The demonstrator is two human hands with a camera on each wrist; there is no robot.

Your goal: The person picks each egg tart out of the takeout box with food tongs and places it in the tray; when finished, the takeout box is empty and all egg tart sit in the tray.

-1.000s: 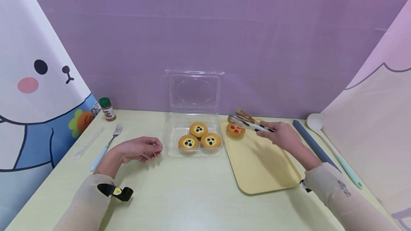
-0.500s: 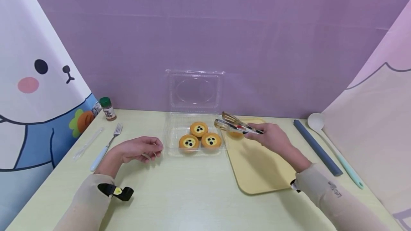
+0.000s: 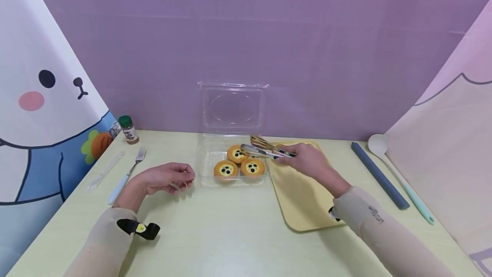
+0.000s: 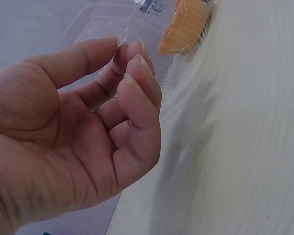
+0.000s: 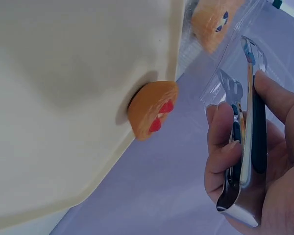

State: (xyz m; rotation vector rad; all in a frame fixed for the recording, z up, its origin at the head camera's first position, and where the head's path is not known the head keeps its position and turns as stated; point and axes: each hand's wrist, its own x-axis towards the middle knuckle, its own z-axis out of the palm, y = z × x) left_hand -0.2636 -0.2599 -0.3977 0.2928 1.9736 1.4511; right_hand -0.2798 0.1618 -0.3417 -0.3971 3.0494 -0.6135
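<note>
1. Head view: the right hand (image 3: pixel 307 161) grips a pair of tongs (image 3: pixel 265 148), fingers curled round the handles, with the tips apart over the clear plastic box (image 3: pixel 207 161). Three tarts (image 3: pixel 252 167) with dark berry spots sit close together in the box, two in front and one behind. They look light and crumbly, so a gentle squeeze across the pastry sides would likely suit them better than pressure on the soft filling. The box walls are thin and would probably flex or slide if nudged. Its lid stands upright behind, closing off the far side. The yellow tray (image 3: pixel 307 200) lies just beside the box on the right, with bare room on it. The left hand (image 3: pixel 167 178) rests on the worktop (image 3: pixel 230 234) near the box's left edge.

2. Left wrist view: the left hand (image 4: pixel 83 142) holds nothing, its fingers (image 4: pixel 137 83) loosely curled, near the box wall (image 4: pixel 176 73).

3. Right wrist view: the fingers (image 5: pixel 220 142) wrap the smooth metal tongs (image 5: pixel 247 127), likely slippery. A tart with red topping (image 5: pixel 154 110) sits on the tray (image 5: pixel 63 98), near its edge.
</note>
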